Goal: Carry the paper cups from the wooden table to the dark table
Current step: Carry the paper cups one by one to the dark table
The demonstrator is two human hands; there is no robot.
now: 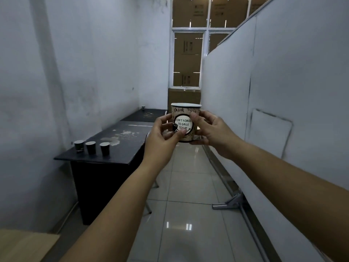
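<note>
I hold one printed paper cup (184, 118) upright in front of me, above the tiled floor. My left hand (162, 135) grips its left side with the thumb across the front. My right hand (211, 131) grips its right side. Three dark paper cups (91, 147) stand in a row on the near end of the dark table (120, 146) at the left wall. A corner of the wooden table (24, 244) shows at the bottom left. The cup I hold hangs to the right of the dark table's edge.
A second dark table (149, 114) continues behind the first, with a small cup (143, 107) at its far corner. A white partition (273, 110) on metal feet (229, 203) lines the right side. The glossy tiled aisle (188, 195) runs between them to cardboard boxes (184, 97).
</note>
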